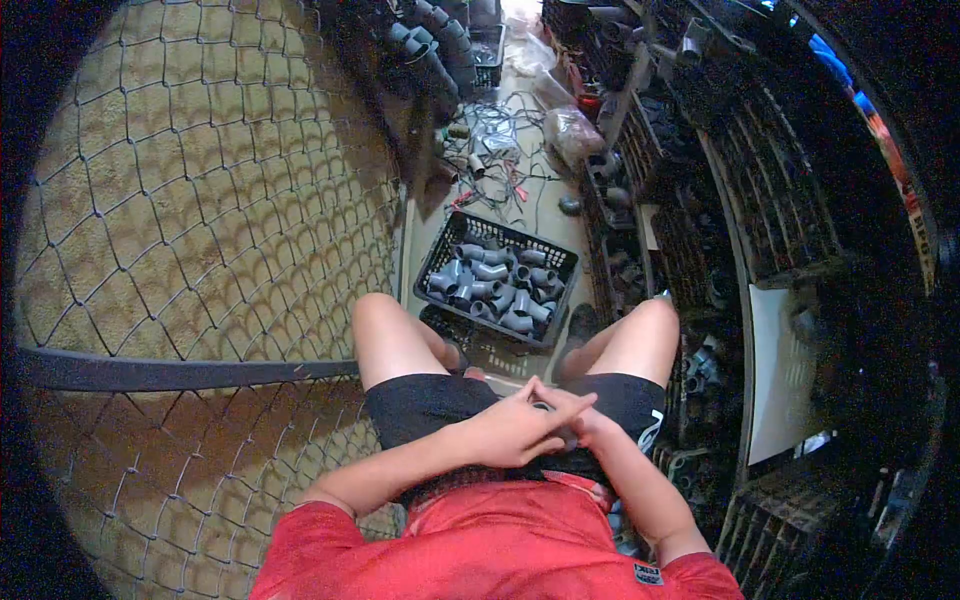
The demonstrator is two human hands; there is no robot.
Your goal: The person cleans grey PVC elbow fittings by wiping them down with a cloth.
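Observation:
My left hand (520, 428) and my right hand (583, 415) meet over my lap, just above the black shorts (425, 400). Their fingers touch and cross, and a small dark gap shows between them. Whether anything lies between the fingers is too small to make out. Beyond my knees, a black plastic crate (432, 262) stands on the floor, filled with several grey pipe elbows (490, 271). Neither hand touches the crate.
A wire mesh fence (210, 200) with a dark rail (190, 374) runs along the left. Dark shelving (735, 240) with grey fittings lines the right. Cords and scraps lie on the floor past the crate, near a plastic bag (573, 135). Another crate (488, 55) stands farther back.

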